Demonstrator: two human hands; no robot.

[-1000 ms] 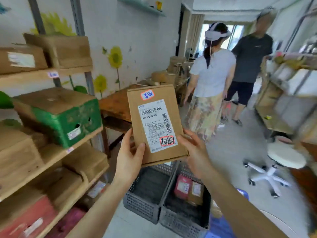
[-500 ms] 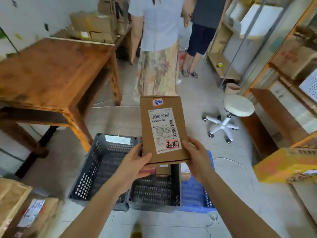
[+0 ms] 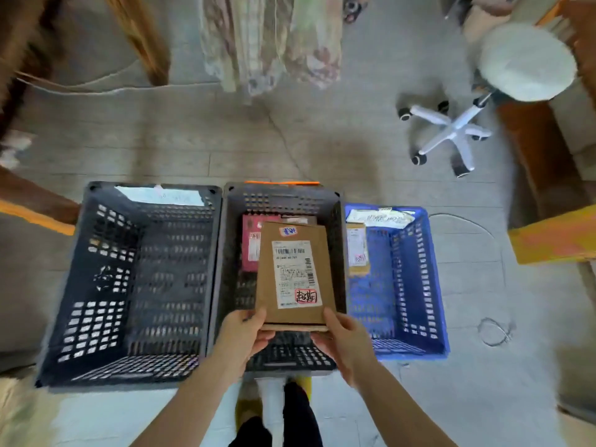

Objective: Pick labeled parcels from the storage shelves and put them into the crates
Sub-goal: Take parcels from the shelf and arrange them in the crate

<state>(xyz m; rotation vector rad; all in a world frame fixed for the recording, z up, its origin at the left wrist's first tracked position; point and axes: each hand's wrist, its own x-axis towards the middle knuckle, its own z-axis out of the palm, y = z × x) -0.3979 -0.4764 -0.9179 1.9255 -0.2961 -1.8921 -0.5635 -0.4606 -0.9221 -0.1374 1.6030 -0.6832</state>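
Note:
I hold a flat brown cardboard parcel [image 3: 293, 272] with a white barcode label and a red-framed sticker over the middle dark crate [image 3: 280, 196]. My left hand [image 3: 243, 330] grips its near left corner and my right hand [image 3: 346, 340] grips its near right corner. Beneath the parcel, a red parcel [image 3: 250, 245] lies inside that middle crate. To the left stands a larger dark crate [image 3: 142, 279] with nothing visible inside. On the right a blue crate [image 3: 416, 279] holds one brown labelled parcel [image 3: 357, 250].
A white rolling stool [image 3: 516, 69] stands on the floor at the upper right. A person's long patterned skirt [image 3: 271, 43] hangs just beyond the crates. A wooden table leg [image 3: 142, 37] is at the upper left, and yellow-edged shelving [image 3: 554, 237] juts in from the right.
My view has swung from the shelves down to the floor crates. Both hands have brought the brown parcel down from chest height to just over the middle crate.

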